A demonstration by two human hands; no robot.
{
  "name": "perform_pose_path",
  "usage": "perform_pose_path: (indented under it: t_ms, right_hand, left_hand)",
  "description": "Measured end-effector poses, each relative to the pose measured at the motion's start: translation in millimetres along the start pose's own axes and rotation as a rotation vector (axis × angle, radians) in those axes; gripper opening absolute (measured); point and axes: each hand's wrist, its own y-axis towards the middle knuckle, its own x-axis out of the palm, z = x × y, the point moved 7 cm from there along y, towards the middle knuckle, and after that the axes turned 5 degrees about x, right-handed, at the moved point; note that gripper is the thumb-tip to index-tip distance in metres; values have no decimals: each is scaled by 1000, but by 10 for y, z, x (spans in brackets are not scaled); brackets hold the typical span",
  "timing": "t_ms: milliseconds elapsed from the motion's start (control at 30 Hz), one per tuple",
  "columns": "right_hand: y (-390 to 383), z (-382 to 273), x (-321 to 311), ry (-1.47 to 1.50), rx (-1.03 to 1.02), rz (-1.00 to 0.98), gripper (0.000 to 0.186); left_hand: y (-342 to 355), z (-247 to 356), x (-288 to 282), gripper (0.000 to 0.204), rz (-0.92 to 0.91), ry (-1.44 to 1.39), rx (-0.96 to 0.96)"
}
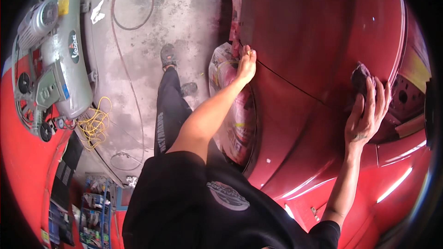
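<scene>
A dark red car body (295, 32) fills the right of the view, with a narrow panel gap running across it. My left hand (247, 67) is closed at the panel's edge, above the covered wheel (237, 124). Its fingers are curled; a small yellowish spot shows between them, too small to name. Farther right, my right hand (369, 106) lies over the car's surface beside the headlight opening (404, 101). A crumpled dark cloth (360, 74) is under its fingers and thumb, pressed against the paint. The fingers partly hide the cloth.
A grey air compressor (76, 76) stands at the left, near a coiled yellow cable (94, 124). A thin hose (121, 48) loops across the concrete floor (184, 14). A blue shelf rack (94, 212) with items is at the lower left. Masking paper (236, 14) edges the car.
</scene>
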Motion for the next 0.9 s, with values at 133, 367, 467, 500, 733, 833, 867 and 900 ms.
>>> perform_pose_path:
  t_ms: [133,367,467,500,733,833,867,900]
  right_hand:
    - [-215,52,-57,-48,45,-70,39]
    - [-55,67,-9,-75,-131,-49,37]
    - [-211,142,-23,-84,-106,-93,36]
    - [-226,143,-27,-100,-99,-104,36]
    - [-108,76,3,-110,-166,-127,37]
    - [-110,68,9,-133,-131,-145,37]
    - [-197,122,-10,-147,-105,-168,37]
    - [-57,58,-47,-144,-147,-157,37]
  left_hand:
    - [-797,91,180,79,-94,-57,-88]
    - [613,-553,-301,69,10,-9,-69]
    - [69,-361,-181,68,6,-112,-61]
    - [-225,-418,-95,69,-6,-96,-74]
    - [415,-790,-352,61,26,89,0]
    - [2,-601,-220,62,16,-97,-66]
    - [-217,-321,-206,65,-54,-86,-106]
    - [-258,-544,-71,65,50,-204,9]
